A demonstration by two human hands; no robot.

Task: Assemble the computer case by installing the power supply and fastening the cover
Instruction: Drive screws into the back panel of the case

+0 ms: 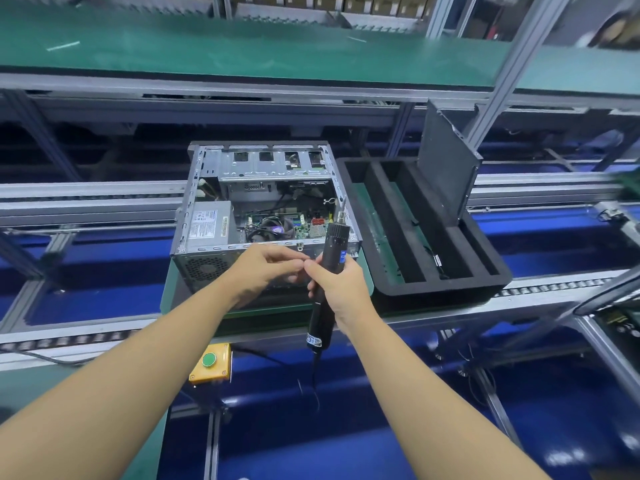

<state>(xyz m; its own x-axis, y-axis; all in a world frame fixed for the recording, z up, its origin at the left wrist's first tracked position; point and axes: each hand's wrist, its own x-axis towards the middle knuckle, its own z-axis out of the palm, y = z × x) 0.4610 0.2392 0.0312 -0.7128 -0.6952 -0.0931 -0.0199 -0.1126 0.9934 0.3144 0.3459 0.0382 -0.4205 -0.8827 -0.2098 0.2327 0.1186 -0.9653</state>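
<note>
An open computer case (207,188) lies on its side on a green pallet, its inside facing up. The grey power supply (207,225) sits in the near left corner, beside the motherboard and fan (273,228). My right hand (337,289) grips a black electric screwdriver (332,244), bit end pointing up and away over the case's near right edge. My left hand (266,268) is pinched at its fingertips right beside the right hand; whether it holds a small screw is too blurred to tell. The dark side cover (446,164) stands tilted in a foam tray.
The black foam tray (388,282) with long slots sits right of the case, with cables in it. A yellow box with a green button (210,362) hangs below the conveyor rail. Metal conveyor rails run left to right; a green shelf (242,50) spans the back.
</note>
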